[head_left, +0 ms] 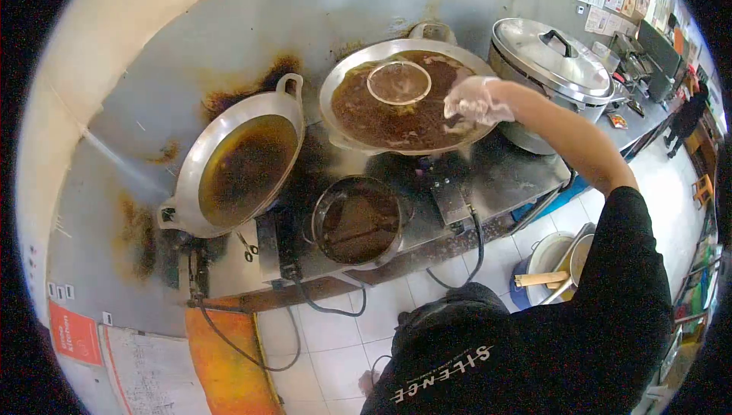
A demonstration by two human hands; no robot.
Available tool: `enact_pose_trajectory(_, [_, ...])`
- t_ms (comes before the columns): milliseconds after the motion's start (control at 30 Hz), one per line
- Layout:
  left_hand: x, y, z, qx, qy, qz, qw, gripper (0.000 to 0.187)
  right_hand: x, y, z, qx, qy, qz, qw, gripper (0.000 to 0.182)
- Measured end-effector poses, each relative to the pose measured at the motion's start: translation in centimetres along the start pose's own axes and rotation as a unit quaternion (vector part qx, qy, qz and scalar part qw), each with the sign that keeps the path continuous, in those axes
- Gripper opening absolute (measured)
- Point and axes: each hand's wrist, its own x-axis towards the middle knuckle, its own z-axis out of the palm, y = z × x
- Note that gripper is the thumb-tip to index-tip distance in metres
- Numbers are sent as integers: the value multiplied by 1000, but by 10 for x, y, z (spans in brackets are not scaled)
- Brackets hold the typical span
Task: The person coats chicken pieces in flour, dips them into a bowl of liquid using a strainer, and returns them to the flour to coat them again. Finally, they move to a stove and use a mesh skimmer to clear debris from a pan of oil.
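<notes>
My right hand (476,102), in a clear plastic glove, is held over the right side of a large wok (329,102) of brown oil. Its fingers are bent together around something pale that I cannot make out. A round pale-rimmed disc (399,83), perhaps a strainer, sits in the oil left of this hand. Low in the view, beside the black shirt, my left hand (369,382) shows only in part. A thin dark loop is near it, and its fingers are too blurred to read.
Left stands a tilted second wok (248,163) of oil. A dark pan (358,220) sits at the stove's front edge, with scissors (247,247) beside it. A lidded steel pot (553,64) stands right. Hoses (335,310) hang below. Basins (545,255) are on the floor; a person (688,114) stands far right.
</notes>
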Motion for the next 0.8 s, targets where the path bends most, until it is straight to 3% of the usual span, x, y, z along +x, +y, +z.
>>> enact_pose_trajectory(67, [9, 2, -1, 21, -25, -41, 999, 39, -8, 18, 7, -52, 25, -34, 998, 11])
enact_pose_trajectory(133, [15, -6, -4, -9, 15, 81, 997, 36, -26, 17, 6, -87, 41, -45, 994, 11])
enact_pose_trajectory(167, [13, -13, -6, -21, 31, 141, 989, 34, -28, 16, 1, -47, -4, 8, 999, 9])
enact_pose_trajectory(233, [16, -22, -12, 18, 43, 145, 988, 32, -35, 16, 8, -24, 30, 15, 999, 8])
enact_pose_trajectory(300, [27, -15, -14, 50, 60, 145, 986, 29, -38, 20, 11, 2, 73, -8, 997, 13])
enact_pose_trajectory(467, [34, -18, -21, 62, 82, 147, 984, 31, -57, 30, 17, -11, 59, -14, 998, 11])
enact_pose_trajectory(600, [31, -17, -33, 38, 29, 76, 996, 37, -55, 37, 24, -11, 67, -49, 996, 19])
enact_pose_trajectory(667, [18, -13, -57, 53, -21, 72, 996, 40, -90, 23, 54, -165, 81, -137, 973, 16])
enact_pose_trajectory(700, [6, -12, -64, -31, -3, 51, 998, 44, -100, 18, 62, -210, 90, -150, 962, 10])
enact_pose_trajectory(800, [6, -25, -60, 27, -13, 33, 999, 46, -109, 22, 95, -183, 160, -125, 962, 17])
